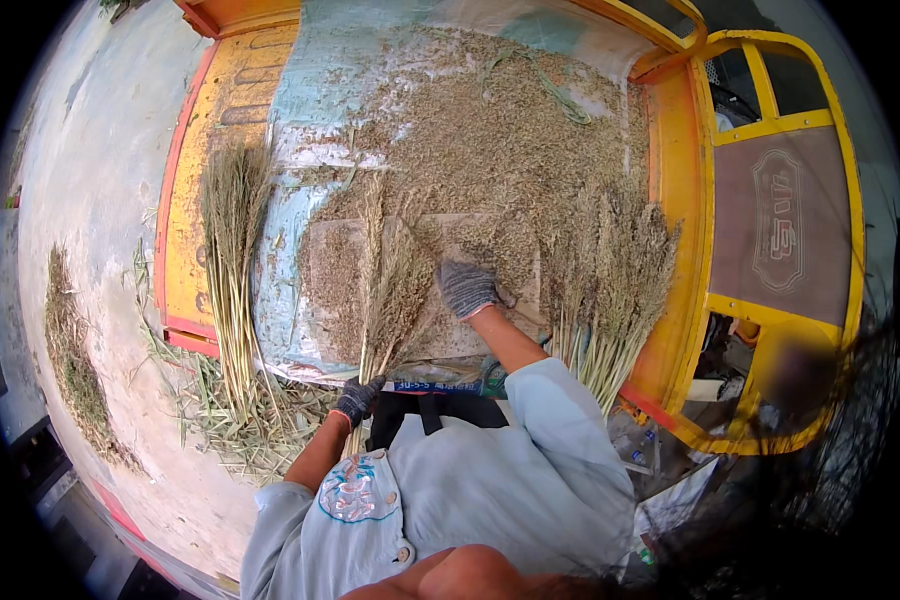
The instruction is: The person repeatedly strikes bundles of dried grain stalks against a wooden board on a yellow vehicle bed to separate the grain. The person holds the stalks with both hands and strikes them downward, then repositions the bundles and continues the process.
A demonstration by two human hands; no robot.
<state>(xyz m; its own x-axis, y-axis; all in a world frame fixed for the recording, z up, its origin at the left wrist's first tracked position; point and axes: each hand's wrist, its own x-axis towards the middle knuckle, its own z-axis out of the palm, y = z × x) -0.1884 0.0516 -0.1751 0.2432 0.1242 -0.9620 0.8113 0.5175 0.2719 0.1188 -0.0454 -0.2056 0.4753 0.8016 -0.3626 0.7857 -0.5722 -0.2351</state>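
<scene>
My left hand (358, 401), in a dark grey knit glove, is closed round the lower stalks of a small bunch of seed-headed stalks (374, 285). The bunch points away from me, its bushy heads lying on a pale flat board (322, 335) strewn with loose seeds. Just right of those heads, my right hand (467, 288), in a grey knit glove, is curled low over the board. A brownish tip (507, 298) shows beside it; what the fingers hold is hidden. Around and beyond the board, loose seeds (480, 130) cover a sheet.
One bundle of stalks (232, 270) lies left on the orange side panel (190, 240); another thick bundle (610, 280) lies right. A yellow frame with a brown panel (785, 210) rises at right. Leafy scraps (245, 415) and a strip of dry stalks (70, 360) litter the ground.
</scene>
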